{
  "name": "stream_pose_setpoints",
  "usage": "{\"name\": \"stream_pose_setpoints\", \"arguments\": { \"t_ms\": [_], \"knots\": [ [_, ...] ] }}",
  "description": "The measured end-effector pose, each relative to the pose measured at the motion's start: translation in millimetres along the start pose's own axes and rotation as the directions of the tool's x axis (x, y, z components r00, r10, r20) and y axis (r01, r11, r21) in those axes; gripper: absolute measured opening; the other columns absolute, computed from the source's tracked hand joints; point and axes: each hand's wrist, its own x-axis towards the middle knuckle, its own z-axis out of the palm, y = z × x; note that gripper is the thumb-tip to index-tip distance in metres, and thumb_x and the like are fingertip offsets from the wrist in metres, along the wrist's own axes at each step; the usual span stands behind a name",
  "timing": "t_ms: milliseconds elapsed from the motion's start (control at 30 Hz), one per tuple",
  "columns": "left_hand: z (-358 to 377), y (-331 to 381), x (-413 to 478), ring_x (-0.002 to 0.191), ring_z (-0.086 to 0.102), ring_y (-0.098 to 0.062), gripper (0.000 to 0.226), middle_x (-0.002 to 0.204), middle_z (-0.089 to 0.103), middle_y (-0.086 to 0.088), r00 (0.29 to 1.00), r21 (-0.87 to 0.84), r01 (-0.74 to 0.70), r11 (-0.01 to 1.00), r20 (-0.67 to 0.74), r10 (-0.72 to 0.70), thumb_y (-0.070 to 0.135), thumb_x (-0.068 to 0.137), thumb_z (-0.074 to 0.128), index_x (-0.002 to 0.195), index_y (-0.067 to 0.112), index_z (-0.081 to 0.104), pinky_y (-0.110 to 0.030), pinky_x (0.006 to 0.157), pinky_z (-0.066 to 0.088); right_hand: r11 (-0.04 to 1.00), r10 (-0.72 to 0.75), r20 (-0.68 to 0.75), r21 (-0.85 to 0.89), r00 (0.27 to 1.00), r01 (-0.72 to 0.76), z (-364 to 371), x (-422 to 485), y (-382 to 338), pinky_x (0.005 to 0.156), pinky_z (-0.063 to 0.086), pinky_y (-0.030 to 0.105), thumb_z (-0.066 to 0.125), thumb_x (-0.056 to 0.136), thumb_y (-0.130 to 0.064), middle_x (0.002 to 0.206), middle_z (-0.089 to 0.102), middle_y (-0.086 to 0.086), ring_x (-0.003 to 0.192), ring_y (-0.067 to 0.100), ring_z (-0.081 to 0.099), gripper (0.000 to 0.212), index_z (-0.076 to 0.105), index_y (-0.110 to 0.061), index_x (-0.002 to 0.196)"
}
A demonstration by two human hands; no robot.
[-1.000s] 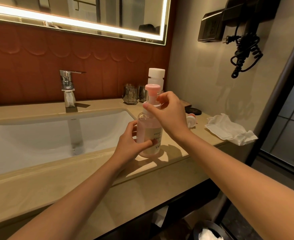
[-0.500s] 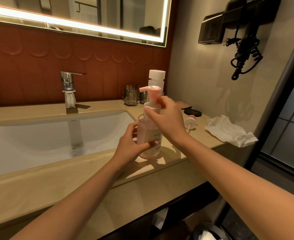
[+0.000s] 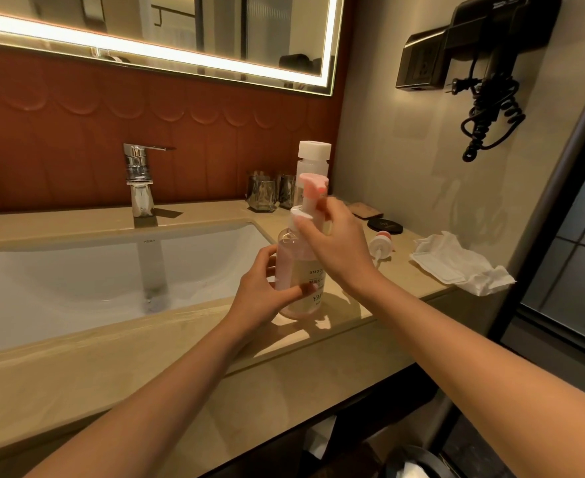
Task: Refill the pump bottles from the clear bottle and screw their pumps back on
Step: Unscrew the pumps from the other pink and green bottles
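We see the pump bottle (image 3: 296, 260) standing upright on the tabletop (image 3: 77, 357), just right of the basin (image 3: 77, 270) and near the front edge. Our left hand (image 3: 263, 294) wraps its grip round the lower body. Our right hand (image 3: 339, 246) has its grip closed on the white collar of the pump (image 3: 313, 186), fingertips (image 3: 299, 224) pressed to it, and this hand hides most of the bottle's right side.

Directly behind stands the clear bottle (image 3: 313, 157), white-capped and partly covered by the pink pump head. Two dark glasses (image 3: 261, 194) sit left of it by the wall, and the tap (image 3: 141, 181) stands farther left. To the right lie a loose pump (image 3: 380, 244) on its side, a black disc (image 3: 385, 225) behind it, and a crumpled white cloth (image 3: 456, 267) at the tabletop's end. A hair dryer (image 3: 484, 63) hangs on the side wall, and a lit mirror (image 3: 180, 29) runs above.

Half a second ago the pink head's spout pointed left; now it has swung round and looks narrower. The bottle has stayed in place, and both hands keep their hold.

On the label we read "SMOO" and, lower down, "YA"; the right hand cuts off the rest. The mark on the basin rim is too small to read.
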Motion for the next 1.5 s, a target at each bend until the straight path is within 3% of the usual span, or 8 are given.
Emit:
{"name": "stream_pose_setpoints", "arguments": {
  "t_ms": [133,233,500,700,833,1000,1267,1500],
  "knots": [
    [0.1,-0.7,0.1,0.102,0.052,0.000,0.063,0.107,0.050,0.028,1.000,0.001,-0.008,1.000,0.001,0.008,0.047,0.060,0.081,0.105,0.057,0.038,-0.014,0.072,0.045,0.999,0.000,0.075,0.045,0.997,-0.004,0.1,-2.8,0.0,0.101,0.039,0.052,0.046,0.092,-0.046,0.129,0.051,0.000,0.119,0.021,0.048,0.045,0.042,-0.023,0.131],
    [0.3,-0.3,0.7,0.101,0.052,0.000,0.064,0.106,0.050,0.028,1.000,0.006,-0.005,1.000,0.000,0.005,0.043,0.061,0.082,0.103,0.058,0.037,-0.013,0.071,0.044,1.000,-0.008,-0.050,-0.019,0.999,0.007,-2.1,-0.8,-2.1,0.094,0.047,0.046,0.060,0.080,-0.054,0.127,0.047,0.001,0.114,0.018,0.048,0.059,0.041,-0.021,0.124],
    [-1.3,1.5,-1.5,0.108,0.051,-0.006,0.069,0.118,0.053,0.014,1.000,-0.001,-0.022,1.000,0.008,0.022,0.038,0.066,0.080,0.121,0.040,0.039,-0.019,0.080,0.047,0.998,-0.018,0.009,0.063,1.000,0.017,-0.7,-3.5,2.8,0.089,0.051,0.044,0.052,0.091,-0.036,0.123,0.055,0.000,0.105,0.017,0.054,0.028,0.048,-0.023,0.116],
    [-1.0,-1.0,0.1,0.109,0.052,-0.009,0.069,0.122,0.053,0.010,1.000,0.006,-0.018,1.000,0.005,0.018,0.032,0.068,0.080,0.122,0.038,0.039,-0.017,0.077,0.047,1.000,0.004,-0.135,-0.017,0.991,-0.006,-1.5,0.8,1.9,0.075,0.046,0.023,0.063,0.078,-0.054,0.112,0.050,-0.003,0.101,0.013,0.050,0.049,0.043,-0.022,0.109],
    [-0.7,-1.9,0.9,0.105,0.051,-0.005,0.066,0.117,0.051,0.015,1.000,0.011,-0.021,1.000,-0.002,0.021,0.033,0.069,0.079,0.120,0.041,0.037,-0.015,0.074,0.045,1.000,-0.003,-0.076,-0.006,0.997,0.003,-1.6,3.7,2.3,0.079,0.049,0.027,0.063,0.082,-0.045,0.113,0.052,-0.002,0.101,0.014,0.051,0.036,0.043,-0.025,0.106],
    [-0.1,-1.3,0.8,0.105,0.051,-0.006,0.068,0.117,0.051,0.015,1.000,0.010,-0.015,1.000,-0.003,0.015,0.036,0.068,0.080,0.121,0.040,0.038,-0.017,0.079,0.047,0.994,0.024,0.103,0.102,0.994,-0.034,0.6,-2.6,5.5,0.093,0.047,0.042,0.042,0.096,-0.039,0.134,0.047,0.001,0.117,0.020,0.048,0.040,0.038,-0.026,0.133],
    [-0.7,-1.5,1.2,0.099,0.052,-0.001,0.067,0.111,0.051,0.021,1.000,0.020,-0.012,1.000,0.003,0.011,0.038,0.066,0.080,0.117,0.047,0.037,-0.013,0.070,0.045,0.999,0.004,-0.111,-0.032,0.994,-0.007,-1.1,1.8,-0.1,0.086,0.048,0.030,0.068,0.079,-0.044,0.117,0.045,0.000,0.106,0.015,0.047,0.050,0.044,-0.020,0.115],
    [-0.5,0.0,-0.7,0.101,0.052,0.003,0.067,0.106,0.051,0.031,1.000,-0.011,0.000,1.000,0.002,0.000,0.052,0.058,0.081,0.109,0.057,0.037,-0.013,0.069,0.045,0.992,0.013,0.041,0.122,0.999,-0.018,-2.1,-2.4,-2.4,0.096,0.044,0.042,0.054,0.091,-0.030,0.138,0.042,0.000,0.119,0.014,0.043,0.051,0.033,-0.027,0.137]
  ]
}}
